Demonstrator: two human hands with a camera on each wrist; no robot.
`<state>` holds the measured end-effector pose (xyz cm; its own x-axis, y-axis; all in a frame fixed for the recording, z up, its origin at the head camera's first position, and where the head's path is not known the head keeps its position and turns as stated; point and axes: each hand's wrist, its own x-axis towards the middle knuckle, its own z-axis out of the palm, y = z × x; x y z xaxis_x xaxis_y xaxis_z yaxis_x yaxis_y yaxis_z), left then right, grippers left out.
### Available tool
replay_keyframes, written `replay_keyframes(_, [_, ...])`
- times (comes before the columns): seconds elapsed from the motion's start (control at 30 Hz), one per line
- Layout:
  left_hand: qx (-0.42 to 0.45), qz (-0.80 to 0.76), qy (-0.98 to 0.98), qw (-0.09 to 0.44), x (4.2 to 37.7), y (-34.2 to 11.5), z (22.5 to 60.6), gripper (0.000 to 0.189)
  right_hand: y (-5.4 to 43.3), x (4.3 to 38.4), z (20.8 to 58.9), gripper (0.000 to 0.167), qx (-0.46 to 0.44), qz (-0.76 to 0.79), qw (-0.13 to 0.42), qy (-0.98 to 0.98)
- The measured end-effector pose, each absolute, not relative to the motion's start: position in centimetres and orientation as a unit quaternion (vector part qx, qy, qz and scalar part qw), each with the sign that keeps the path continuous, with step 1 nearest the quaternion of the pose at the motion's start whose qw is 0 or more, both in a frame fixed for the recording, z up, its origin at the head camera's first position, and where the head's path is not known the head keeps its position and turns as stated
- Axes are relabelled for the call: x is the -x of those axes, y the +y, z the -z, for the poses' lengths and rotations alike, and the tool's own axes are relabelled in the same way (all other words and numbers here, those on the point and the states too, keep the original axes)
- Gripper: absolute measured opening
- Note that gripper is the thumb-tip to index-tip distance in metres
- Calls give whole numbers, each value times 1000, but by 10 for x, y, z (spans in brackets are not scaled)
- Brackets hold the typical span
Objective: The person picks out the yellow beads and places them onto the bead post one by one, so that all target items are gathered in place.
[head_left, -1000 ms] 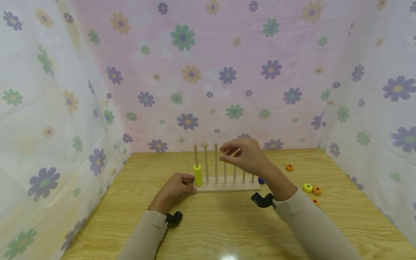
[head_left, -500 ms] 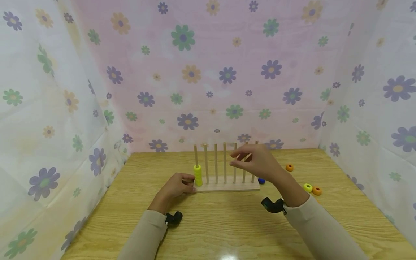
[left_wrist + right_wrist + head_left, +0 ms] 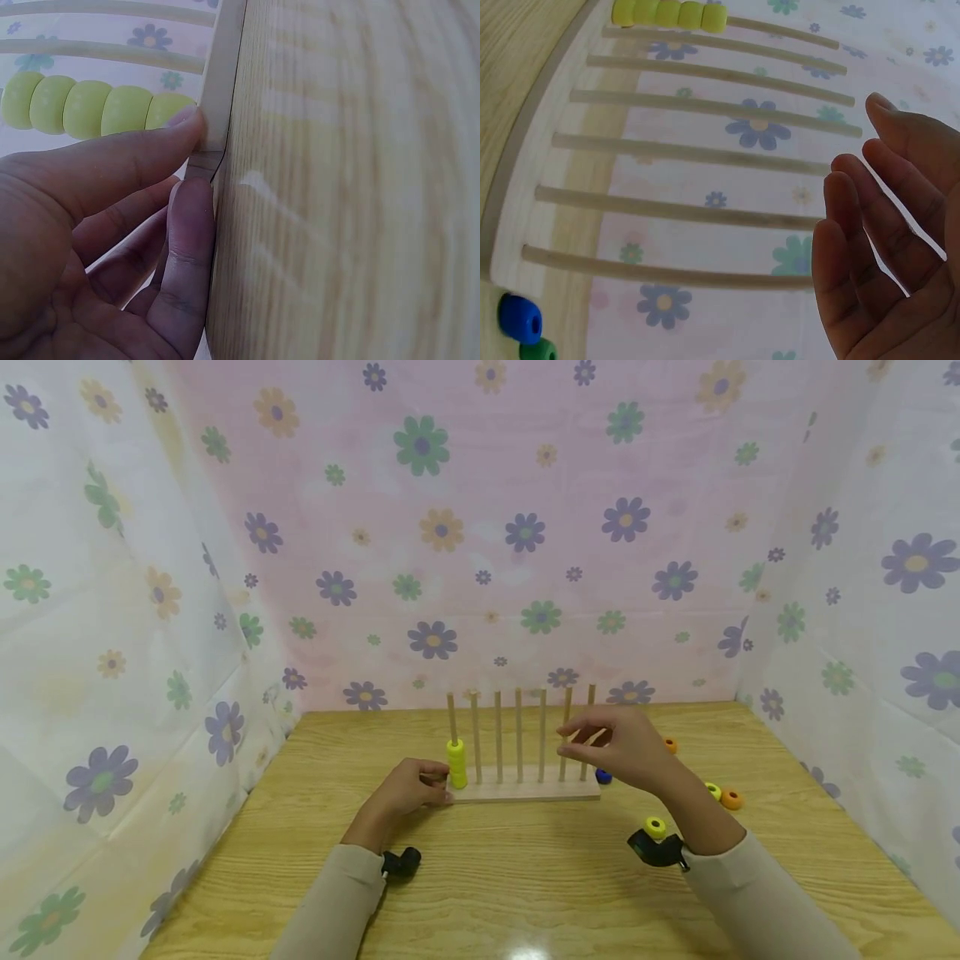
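Observation:
A wooden peg stand [image 3: 525, 791] with a row of several upright pegs stands on the table. Several yellow beads [image 3: 457, 766] are stacked on its leftmost peg; the other pegs are bare. At the stand's left end, my left hand [image 3: 405, 789] grips the base between thumb and fingers. The thumb [image 3: 127, 161] lies beside the lowest yellow bead in the left wrist view. My right hand [image 3: 618, 747] hovers in front of the pegs on the right, fingers loosely bent and holding nothing. The right wrist view shows a gap between its thumb and fingers.
A blue bead [image 3: 603, 776] and a green bead [image 3: 538, 349] lie by the stand's right end. Farther right are orange beads [image 3: 732, 799] and a yellow bead [image 3: 712, 791]. Another yellow bead [image 3: 655, 827] sits near the right wrist camera [image 3: 657, 849]. Flowered cloth [image 3: 480, 527] walls the table.
My right hand has moved right and lower along the row of pegs. A yellow bead near its wrist has come into sight. My left hand has kept its place.

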<state>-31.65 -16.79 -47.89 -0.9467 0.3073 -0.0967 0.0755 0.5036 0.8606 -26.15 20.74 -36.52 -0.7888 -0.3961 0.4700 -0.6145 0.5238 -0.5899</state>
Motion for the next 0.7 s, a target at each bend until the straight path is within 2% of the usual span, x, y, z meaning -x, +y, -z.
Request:
replay_keyframes(0.4, [-111, -485, 858, 127, 316, -167, 476, 57, 237, 255, 386, 23, -270, -386, 91, -877])
replay_keyframes(0.7, [-109, -478, 862, 126, 316, -168, 475, 59, 281, 253, 385, 25, -197, -369, 85, -904])
